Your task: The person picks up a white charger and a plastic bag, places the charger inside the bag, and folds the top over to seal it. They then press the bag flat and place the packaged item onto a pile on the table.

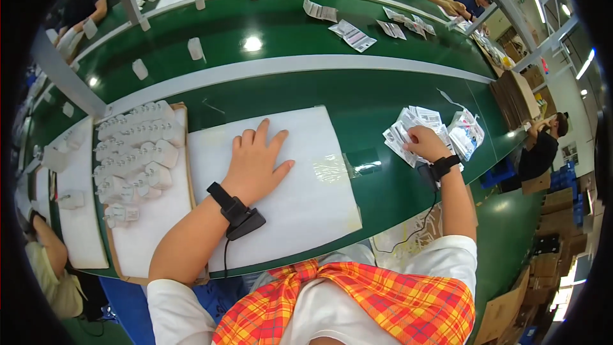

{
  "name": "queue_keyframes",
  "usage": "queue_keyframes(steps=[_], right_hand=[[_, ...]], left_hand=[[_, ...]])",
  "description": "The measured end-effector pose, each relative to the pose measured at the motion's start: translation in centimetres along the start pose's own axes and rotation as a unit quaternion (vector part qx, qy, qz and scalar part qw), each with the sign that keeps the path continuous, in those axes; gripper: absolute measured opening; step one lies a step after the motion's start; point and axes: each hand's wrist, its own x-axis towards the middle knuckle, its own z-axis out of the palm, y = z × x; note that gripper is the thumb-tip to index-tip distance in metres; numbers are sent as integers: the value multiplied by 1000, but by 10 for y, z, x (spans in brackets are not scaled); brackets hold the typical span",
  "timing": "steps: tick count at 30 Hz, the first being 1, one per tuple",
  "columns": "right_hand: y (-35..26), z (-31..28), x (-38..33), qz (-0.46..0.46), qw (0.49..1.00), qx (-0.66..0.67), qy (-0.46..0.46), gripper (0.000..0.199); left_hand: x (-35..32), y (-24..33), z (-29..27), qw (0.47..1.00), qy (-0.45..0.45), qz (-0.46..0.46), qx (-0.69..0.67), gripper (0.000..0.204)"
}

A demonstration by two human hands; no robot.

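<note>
My left hand [258, 156] lies flat on a white foam sheet [287, 223], its fingers spread and nothing in them. Off to the right, my right hand [426, 144] reaches onto a pile of flat printed packets [399, 135] on the green table. Its fingers are curled together on a packet at the top of the pile, and the fingertips are partly hidden. Touching the pile on its right is a clear plastic bag [467, 134] with printed pieces in it. Each of my wrists wears a black strap with a small device and a cable.
Left of the foam sheet, white plug adapters [137, 147] stand in rows on a foam-covered board [147, 243]. A green conveyor [281, 32] beyond a pale rail carries printed packets [353, 35] and several adapters. Stacked cardboard [514, 99] stands at right. Other people work around.
</note>
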Motion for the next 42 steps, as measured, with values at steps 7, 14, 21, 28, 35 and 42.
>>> queue_keyframes(steps=[7,14,21,28,35,42], right_hand=[[-124,-7,36,-213,971,100,-29,14],[-237,71,60,-375,900,99,-200,23],[-209,67,-8,-434,891,5,-137,36],[-237,-5,54,-403,840,83,-352,42],[-337,115,325,-192,921,337,20,69],[-344,129,313,-135,817,533,-176,69]], left_hand=[[6,3,-20,991,129,5,-39,51],[8,-16,-15,984,30,74,-159,53],[2,-21,-7,978,-163,-11,-129,58],[1,1,-13,991,-126,-23,-25,54],[6,11,5,998,-44,-3,-39,57],[-10,3,19,997,-25,0,-74,60]])
